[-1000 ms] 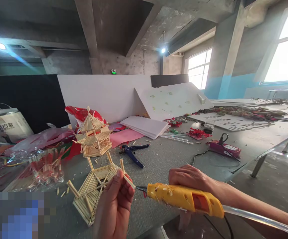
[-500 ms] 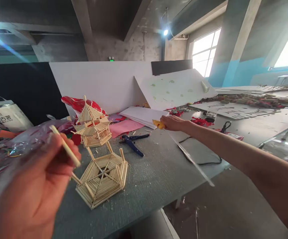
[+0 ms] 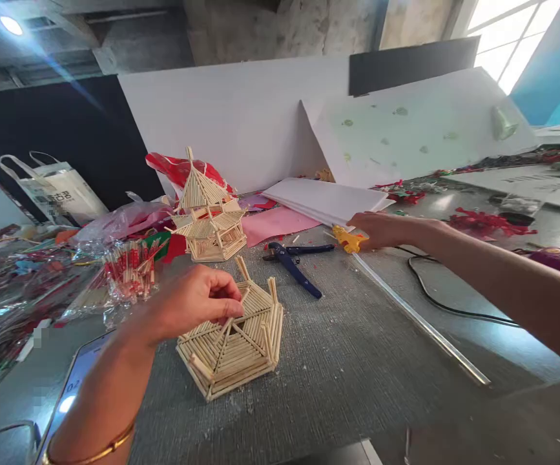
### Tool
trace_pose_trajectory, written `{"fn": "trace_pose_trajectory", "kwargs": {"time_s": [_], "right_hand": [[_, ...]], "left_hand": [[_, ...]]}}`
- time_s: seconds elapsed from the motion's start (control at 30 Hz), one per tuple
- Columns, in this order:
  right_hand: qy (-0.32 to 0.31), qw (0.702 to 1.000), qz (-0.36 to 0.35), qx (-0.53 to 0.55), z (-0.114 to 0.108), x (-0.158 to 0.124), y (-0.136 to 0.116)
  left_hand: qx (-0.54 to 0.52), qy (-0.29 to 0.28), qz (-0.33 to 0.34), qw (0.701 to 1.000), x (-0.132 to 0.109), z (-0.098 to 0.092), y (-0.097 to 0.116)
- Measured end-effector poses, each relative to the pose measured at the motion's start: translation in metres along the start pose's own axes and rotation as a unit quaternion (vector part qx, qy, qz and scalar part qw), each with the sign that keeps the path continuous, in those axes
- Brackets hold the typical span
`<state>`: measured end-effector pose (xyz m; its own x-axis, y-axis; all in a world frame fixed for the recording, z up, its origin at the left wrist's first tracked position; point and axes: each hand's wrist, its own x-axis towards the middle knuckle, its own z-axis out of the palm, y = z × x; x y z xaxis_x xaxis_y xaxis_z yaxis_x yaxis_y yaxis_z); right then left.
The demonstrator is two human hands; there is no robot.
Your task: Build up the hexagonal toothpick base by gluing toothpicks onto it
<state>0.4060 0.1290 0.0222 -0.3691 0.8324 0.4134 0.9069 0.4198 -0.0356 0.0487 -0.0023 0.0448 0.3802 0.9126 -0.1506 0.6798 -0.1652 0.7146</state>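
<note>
My left hand (image 3: 195,302) is closed in a pinch on a short wooden stick, its tip touching the top of a hexagonal base made of wooden sticks (image 3: 234,340) on the grey table. My right hand (image 3: 381,230) reaches far across the table and is wrapped round a yellow glue gun (image 3: 348,239), held low by the table top; a long clear glue stick (image 3: 420,321) trails from it toward me. A stick pagoda roof section (image 3: 207,216) stands behind the base.
Blue-handled pliers (image 3: 295,261) lie between the pagoda and the glue gun. A clear bag of red-tipped sticks (image 3: 127,271) sits at left, a phone (image 3: 73,387) at the near left edge. White boards (image 3: 325,200), pink paper, a black cable (image 3: 447,303) and red scraps lie beyond.
My left hand has come down from near the camera and set the stick against the hexagonal base. My right hand has stayed stretched out with the glue gun. The view has tilted down.
</note>
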Motion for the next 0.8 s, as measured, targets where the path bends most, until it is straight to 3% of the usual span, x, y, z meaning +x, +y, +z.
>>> {"fn": "trace_pose_trajectory", "kwargs": {"time_s": [0.1,0.23,0.4,0.53,0.8], "right_hand": [[-0.077,0.992,-0.098,0.005,-0.009,-0.011,-0.023],[-0.072,0.985,-0.137,0.074,-0.007,-0.042,-0.073],[-0.156,0.957,-0.152,0.194,0.003,-0.074,-0.124],[-0.215,0.935,-0.147,0.241,0.008,-0.081,-0.143],[-0.232,0.917,-0.177,0.271,0.014,-0.079,-0.167]], "left_hand": [[0.038,-0.043,0.0,0.998,0.001,0.006,-0.003],[0.071,-0.083,-0.017,0.994,0.004,0.011,-0.009],[0.092,-0.111,-0.021,0.989,0.01,0.017,-0.013],[0.111,-0.123,-0.02,0.986,0.011,0.021,-0.01],[0.118,-0.138,-0.006,0.983,0.01,0.023,-0.012]]}}
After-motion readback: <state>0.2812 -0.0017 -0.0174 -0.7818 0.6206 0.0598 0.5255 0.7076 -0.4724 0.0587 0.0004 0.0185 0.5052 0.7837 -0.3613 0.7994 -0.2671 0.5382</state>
